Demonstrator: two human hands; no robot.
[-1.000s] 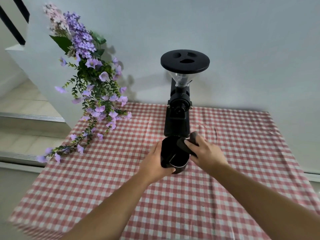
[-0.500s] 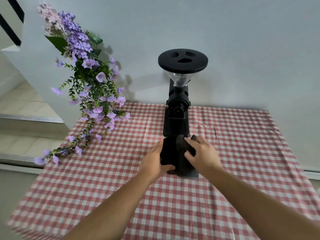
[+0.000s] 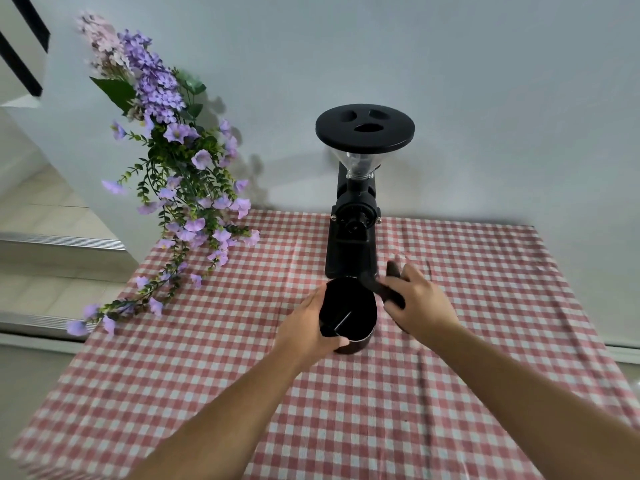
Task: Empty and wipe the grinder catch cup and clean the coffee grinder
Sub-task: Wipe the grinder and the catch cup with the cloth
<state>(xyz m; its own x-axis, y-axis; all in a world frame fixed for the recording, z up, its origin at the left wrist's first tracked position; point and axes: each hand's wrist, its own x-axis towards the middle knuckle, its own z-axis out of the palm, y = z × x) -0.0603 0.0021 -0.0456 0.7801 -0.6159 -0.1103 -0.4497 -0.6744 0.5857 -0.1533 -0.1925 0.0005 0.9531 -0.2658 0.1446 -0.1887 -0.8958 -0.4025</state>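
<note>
- L hand (image 3: 308, 327) grip: wrapped round the left side of the catch cup (image 3: 348, 315), thumb hooked over the near rim, cup held tilted w/ its mouth up toward me.
- R hand (image 3: 420, 304) grip: clamped on a dark cloth (image 3: 388, 292); one end of the cloth pokes out past the fingers toward the cup rim, another bit shows above the knuckles. Hand sits just beside the cup's right edge, cloth touching or nearly touching the rim – can't tell which.
- Cup interior reads black; a thin bright line inside, prob. a seam or reflection. Can't see any grounds left, too dark to be sure.
- Cup is off the grinder, held just in front of the coffee grinder (image 3: 351, 244) base and a bit above the desk (image 3: 485, 306).
- Grinder stands upright at the back of the desk near the wall, black lid (image 3: 364, 128) on the clear hopper, nothing touching it.
- Purple flowers (image 3: 176, 174) hang over the left rear corner, well apart from both hands.
- Step, my read: wiping the cup, emptying looks done or close to it; grinder body not yet cleaned.
- Next move needs: L hand to keep the cup steady and angled, R hand to push the cloth inside and sweep wall + bottom, then cup goes down and the cloth moves to the grinder chute and body.
- Watch: cup is slick and dark, so a loose hold could let it spin under the cloth.
</note>
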